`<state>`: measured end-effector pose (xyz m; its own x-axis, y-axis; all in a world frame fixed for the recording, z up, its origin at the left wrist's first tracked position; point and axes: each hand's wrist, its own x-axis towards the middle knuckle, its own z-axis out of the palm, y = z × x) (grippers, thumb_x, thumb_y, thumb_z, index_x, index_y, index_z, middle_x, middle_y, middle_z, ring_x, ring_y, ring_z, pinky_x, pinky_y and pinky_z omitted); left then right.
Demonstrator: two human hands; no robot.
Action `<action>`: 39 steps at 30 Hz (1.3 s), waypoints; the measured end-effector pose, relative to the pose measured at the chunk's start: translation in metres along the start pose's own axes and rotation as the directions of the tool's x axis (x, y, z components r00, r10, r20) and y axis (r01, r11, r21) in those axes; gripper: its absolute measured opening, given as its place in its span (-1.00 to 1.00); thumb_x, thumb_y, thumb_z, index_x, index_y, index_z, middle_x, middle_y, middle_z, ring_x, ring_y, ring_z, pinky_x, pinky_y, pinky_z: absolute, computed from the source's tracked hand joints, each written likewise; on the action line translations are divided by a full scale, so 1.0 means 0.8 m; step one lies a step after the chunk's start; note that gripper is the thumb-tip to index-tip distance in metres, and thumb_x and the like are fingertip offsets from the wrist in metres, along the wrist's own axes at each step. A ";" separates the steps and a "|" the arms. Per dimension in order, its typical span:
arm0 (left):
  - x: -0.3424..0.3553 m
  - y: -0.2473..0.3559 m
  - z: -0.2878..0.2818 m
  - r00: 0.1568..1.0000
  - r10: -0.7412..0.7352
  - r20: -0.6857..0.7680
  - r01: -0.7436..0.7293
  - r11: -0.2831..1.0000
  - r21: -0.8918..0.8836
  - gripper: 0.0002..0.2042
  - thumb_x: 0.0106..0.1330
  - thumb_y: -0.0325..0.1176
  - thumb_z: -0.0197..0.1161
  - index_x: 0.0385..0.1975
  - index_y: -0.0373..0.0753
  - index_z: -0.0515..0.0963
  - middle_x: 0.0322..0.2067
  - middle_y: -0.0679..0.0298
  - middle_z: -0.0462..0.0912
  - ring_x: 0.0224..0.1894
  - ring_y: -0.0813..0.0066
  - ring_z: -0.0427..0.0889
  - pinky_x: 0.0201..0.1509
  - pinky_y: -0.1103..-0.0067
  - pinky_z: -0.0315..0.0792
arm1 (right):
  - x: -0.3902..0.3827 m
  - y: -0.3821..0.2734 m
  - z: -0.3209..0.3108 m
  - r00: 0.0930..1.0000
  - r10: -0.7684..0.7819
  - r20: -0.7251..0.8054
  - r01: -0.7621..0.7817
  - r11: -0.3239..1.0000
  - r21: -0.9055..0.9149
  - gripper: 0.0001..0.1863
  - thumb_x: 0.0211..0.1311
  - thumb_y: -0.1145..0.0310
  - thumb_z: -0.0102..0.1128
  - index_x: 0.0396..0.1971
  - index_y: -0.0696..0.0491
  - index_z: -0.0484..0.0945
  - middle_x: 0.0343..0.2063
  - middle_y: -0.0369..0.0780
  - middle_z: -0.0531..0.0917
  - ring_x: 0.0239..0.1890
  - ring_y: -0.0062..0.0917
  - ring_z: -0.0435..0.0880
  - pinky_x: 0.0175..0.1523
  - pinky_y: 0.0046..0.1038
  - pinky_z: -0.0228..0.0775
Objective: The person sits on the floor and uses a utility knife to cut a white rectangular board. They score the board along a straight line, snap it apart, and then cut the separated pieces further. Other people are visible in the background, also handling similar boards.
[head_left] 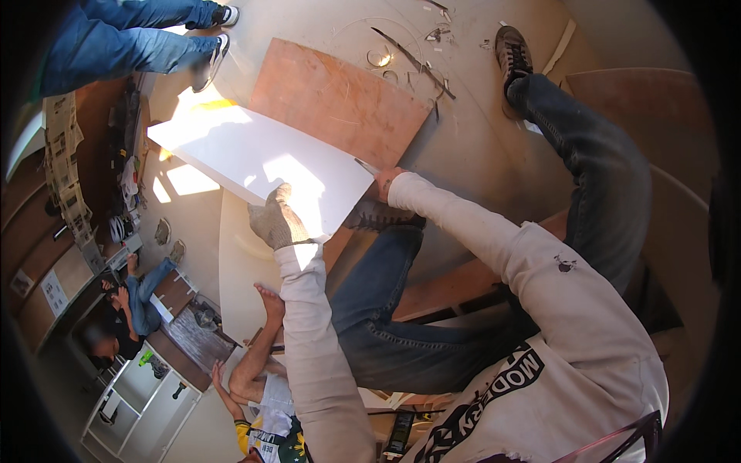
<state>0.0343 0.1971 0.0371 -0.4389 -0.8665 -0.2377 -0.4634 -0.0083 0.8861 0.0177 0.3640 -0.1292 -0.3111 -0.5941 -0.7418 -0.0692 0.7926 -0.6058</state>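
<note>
Clamped on the near edge of the white panel [262, 158], the gloved left hand [278, 220] apparently steadies it while the bare right hand [387, 184], closed round a slim tool [364, 164], seemingly works its right end, likely needing controlled strokes next, a reddish-brown board [332, 96] beyond it.

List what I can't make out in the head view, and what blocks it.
Head view, all four:
Brown board: near part covered by the white panel.
White panel: underside faces away from the camera.
Thin tool: grip end hidden by the right hand.
Standing person: upper body cut off by the left rim.
</note>
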 end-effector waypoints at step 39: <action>-0.006 -0.002 0.002 0.997 0.002 0.083 0.008 0.992 -0.123 -0.83 0.14 -0.60 0.17 -0.28 -0.50 0.50 -0.40 0.10 0.60 -0.44 0.28 0.65 -0.39 0.45 0.55 | -0.049 0.008 0.001 0.984 0.159 -0.085 -0.135 0.962 0.236 -0.48 0.48 0.06 -0.35 0.04 0.12 0.49 -0.02 0.06 0.59 0.07 0.02 0.55 0.14 -0.08 0.41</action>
<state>0.0357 0.2023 0.0365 -0.5021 -0.8223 -0.2676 -0.3687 -0.0763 0.9264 0.0301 0.3920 -0.1043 -0.3978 -0.4464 -0.8016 0.1997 0.8106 -0.5505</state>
